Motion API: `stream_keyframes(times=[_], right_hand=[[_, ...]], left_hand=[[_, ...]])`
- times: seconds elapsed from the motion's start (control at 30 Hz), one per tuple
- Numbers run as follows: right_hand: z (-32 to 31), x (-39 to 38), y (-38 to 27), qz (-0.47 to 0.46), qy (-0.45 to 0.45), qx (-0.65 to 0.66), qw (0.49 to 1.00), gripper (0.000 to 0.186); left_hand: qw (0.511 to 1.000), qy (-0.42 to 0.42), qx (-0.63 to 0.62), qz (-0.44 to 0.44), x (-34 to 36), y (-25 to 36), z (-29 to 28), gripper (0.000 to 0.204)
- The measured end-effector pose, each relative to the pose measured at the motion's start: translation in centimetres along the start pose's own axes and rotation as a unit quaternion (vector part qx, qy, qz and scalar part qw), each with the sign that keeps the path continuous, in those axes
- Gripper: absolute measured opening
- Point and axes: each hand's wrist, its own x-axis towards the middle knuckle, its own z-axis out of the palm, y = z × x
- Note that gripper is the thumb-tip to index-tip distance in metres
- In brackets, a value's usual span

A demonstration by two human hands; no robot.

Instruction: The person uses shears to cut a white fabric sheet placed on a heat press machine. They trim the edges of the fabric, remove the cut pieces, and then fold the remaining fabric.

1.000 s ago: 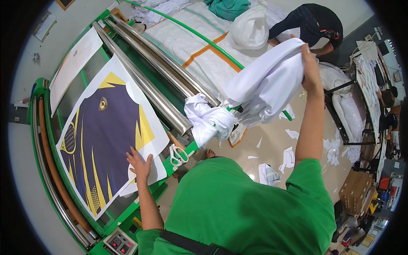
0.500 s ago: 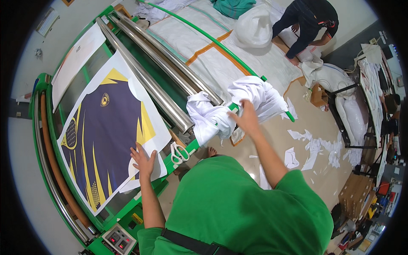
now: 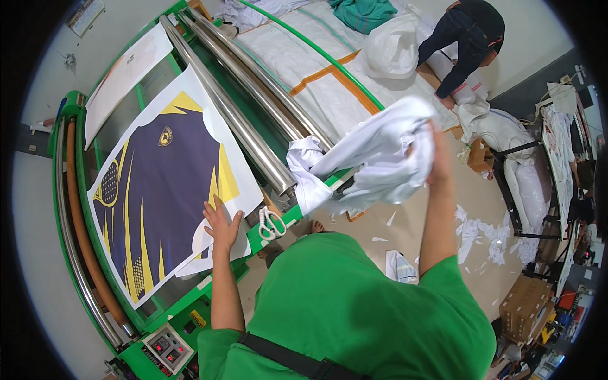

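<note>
My left hand (image 3: 221, 229) lies with fingers spread on the lower right edge of a white sheet printed with a navy and yellow jersey panel (image 3: 171, 171). The sheet rests on the bed of a green machine. My right hand (image 3: 438, 158) grips a bundle of white fabric (image 3: 386, 161), lifted off to the right; hand and cloth are somewhat blurred, and the fingertips are hidden in the folds. The fabric's left end still drapes over the ends of the metal rollers. White-handled scissors (image 3: 271, 224) sit on the machine's green front rail, right of my left hand.
Long metal rollers (image 3: 234, 114) run beyond the printed sheet. Another white sheet (image 3: 126, 79) lies at the far left. A control panel (image 3: 168, 349) sits at the near corner. White scraps (image 3: 487, 234) litter the floor at right. A person (image 3: 465, 38) bends over white sacks at the back.
My right hand has closed on the white fabric and pulled it up and right, off the green rod's end. My left hand stays on the printed sheet.
</note>
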Motion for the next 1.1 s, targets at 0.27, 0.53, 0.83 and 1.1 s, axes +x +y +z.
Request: stream_keyframes(times=[0.27,0.53,0.83,1.1], right_hand=[[6.6,-1.7,-17.3,0.023,-0.584,0.284,0.76,0.078],[10.3,-0.5,-24.2,-0.168,-0.509,0.17,0.827,0.08],[12.7,-1.2,-22.8,-0.23,-0.423,0.059,0.874,0.07],[18.6,-2.4,-17.8,-0.132,-0.416,0.032,0.899,0.078]], left_hand=[[0.999,0.003,-0.022,0.034,0.7,1.7,0.5,0.106],[0.997,0.016,-0.058,0.041,0.0,2.8,-0.9,0.106],[0.937,-0.003,-0.208,0.281,-0.4,10.8,-2.7,0.081],[0.661,-0.243,-0.562,0.434,-6.1,32.0,-16.0,0.045]])
